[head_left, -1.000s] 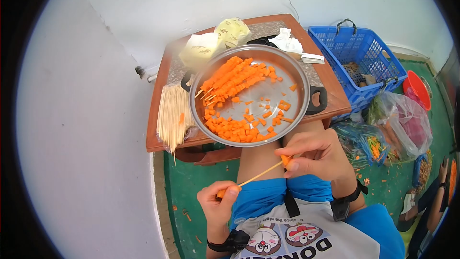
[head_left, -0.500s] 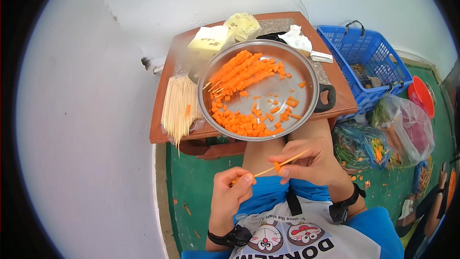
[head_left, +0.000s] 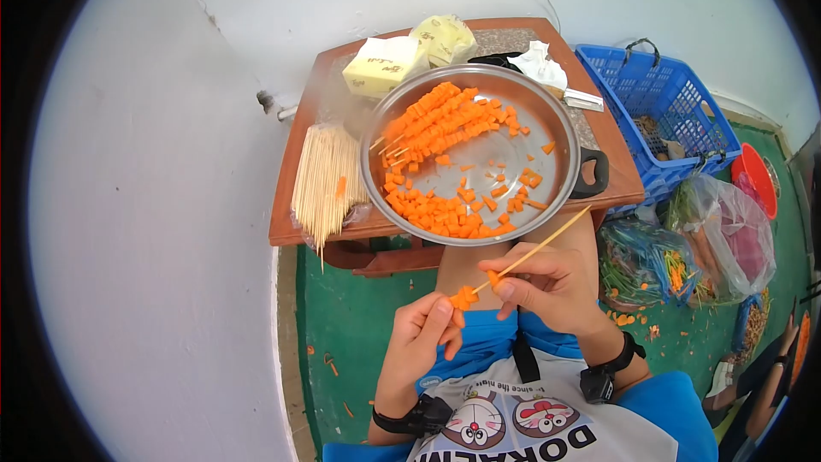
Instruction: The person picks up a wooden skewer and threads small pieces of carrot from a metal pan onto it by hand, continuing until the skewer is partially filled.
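A thin wooden skewer point(head_left: 547, 241) slants up to the right between my hands, with orange carrot pieces point(head_left: 463, 298) threaded at its lower left end. My left hand point(head_left: 421, 335) pinches that end beside the pieces. The fingers of my right hand point(head_left: 540, 287) close on another carrot piece point(head_left: 493, 278) around the skewer. Beyond my hands, a steel pan point(head_left: 560, 133) holds loose carrot pieces point(head_left: 436, 216) and several filled carrot skewers point(head_left: 440, 124). Bare skewers point(head_left: 325, 175) lie in a bundle left of the pan.
The wooden table point(head_left: 286, 227) also bears a yellow tissue pack point(head_left: 380, 68) and white tissue point(head_left: 539, 64). A blue crate point(head_left: 654, 94), plastic bags point(head_left: 641, 261) and a red basin point(head_left: 754, 180) stand at the right. Another person's arm point(head_left: 774, 376) shows at the lower right edge.
The skewer's free end has swung upward and more of it shows beyond my right hand. Carrot pieces now show at my left fingertips. The view has shifted slightly.
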Demonstrator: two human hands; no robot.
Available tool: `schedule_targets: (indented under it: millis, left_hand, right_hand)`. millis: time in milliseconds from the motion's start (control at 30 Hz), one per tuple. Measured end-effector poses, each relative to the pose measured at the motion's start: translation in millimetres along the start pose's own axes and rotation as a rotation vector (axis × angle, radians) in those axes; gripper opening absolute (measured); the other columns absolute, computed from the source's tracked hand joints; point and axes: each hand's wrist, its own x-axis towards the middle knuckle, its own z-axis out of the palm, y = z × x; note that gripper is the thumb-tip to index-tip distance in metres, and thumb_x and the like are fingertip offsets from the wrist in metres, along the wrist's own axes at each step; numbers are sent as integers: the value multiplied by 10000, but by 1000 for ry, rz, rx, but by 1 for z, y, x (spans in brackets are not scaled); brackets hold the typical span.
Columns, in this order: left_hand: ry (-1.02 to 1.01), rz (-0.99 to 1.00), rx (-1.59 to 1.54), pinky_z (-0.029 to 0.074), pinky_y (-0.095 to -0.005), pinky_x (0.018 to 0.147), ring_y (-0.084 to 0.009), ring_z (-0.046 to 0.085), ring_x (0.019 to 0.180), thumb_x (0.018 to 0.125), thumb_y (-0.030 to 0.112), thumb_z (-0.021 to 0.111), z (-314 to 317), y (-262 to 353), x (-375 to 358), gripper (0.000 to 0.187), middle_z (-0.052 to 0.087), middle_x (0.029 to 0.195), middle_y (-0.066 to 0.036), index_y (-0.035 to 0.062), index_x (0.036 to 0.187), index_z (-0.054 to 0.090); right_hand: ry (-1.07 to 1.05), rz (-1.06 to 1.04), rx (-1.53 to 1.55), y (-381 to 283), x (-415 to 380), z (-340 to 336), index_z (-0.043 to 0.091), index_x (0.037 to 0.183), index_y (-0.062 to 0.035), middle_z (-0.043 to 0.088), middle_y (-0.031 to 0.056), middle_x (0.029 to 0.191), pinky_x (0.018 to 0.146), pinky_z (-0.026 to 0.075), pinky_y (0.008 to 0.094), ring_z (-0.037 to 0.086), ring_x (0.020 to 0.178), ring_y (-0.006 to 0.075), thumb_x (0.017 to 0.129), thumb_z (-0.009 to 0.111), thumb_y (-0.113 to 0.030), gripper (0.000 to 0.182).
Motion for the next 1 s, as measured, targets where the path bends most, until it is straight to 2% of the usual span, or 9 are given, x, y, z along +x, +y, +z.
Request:
schedule_targets:
  millis: [300,467,567,633,700,733,867,933,1000]
  left_hand:
    - [-105,-32,-157,290,-189,370,-101,396,381,868,217,348,2,5,0,307,315,453,1,2,660,418]
    - [-113,-15,-164,305,-195,376,-109,414,387,869,214,342,1,4,1,305,333,456,-9,-2,671,428]
    - [-67,-43,-90,318,-198,381,-108,414,394,869,216,340,7,2,0,306,355,471,-19,-36,760,474]
    - [99,-40,-188,328,-205,383,-99,422,423,866,207,351,14,-1,1,299,396,515,-32,-57,890,491]
    - [4,-42,-176,326,-204,383,-90,409,429,861,200,365,11,-2,0,288,408,538,-34,-53,937,482]
    - [-91,-46,-162,325,-203,382,-80,395,434,856,193,380,8,-2,-1,288,421,562,-37,-48,985,472]
    - [-118,-113,-387,304,-196,375,-67,347,423,844,179,412,-11,-11,-3,261,409,568,-29,-39,976,469]
    - [90,-4,-296,211,-193,335,-66,289,366,844,279,391,-13,-10,-4,315,294,502,13,-21,896,470]
    - [93,28,-333,210,-192,335,-68,286,365,844,274,392,-15,-9,-5,304,291,502,13,-18,887,467]
  right_hand:
    - [-161,91,29,-7,-1,7,556,954,14,541,89,813,533,483,190,538,638,106,727,558,-5,228]
    - [-135,90,43,0,-1,7,556,958,14,537,78,815,522,452,185,535,625,101,728,556,0,230]
    - [-186,4,11,1,-2,9,561,959,5,516,59,810,499,419,177,523,598,103,727,562,-13,232]
    - [-229,-67,-26,1,-2,9,564,961,-7,503,50,805,484,401,175,511,579,104,723,572,-28,240]
    - [-264,-166,-422,4,-2,7,573,968,-50,478,48,806,467,381,190,487,553,110,710,596,-88,261]
    - [-263,-162,-427,1,-1,8,573,968,-50,478,48,806,467,381,190,487,553,110,710,596,-88,261]
    - [-171,-150,-628,-21,13,1,585,946,-89,509,59,717,462,375,209,475,559,102,698,607,-138,253]
    - [-42,-192,-824,-30,33,-15,593,887,-73,529,86,668,478,394,239,505,576,134,704,585,-134,193]
    - [54,-206,-899,-28,57,-29,595,850,-61,538,106,654,490,410,266,529,591,163,708,568,-129,160]
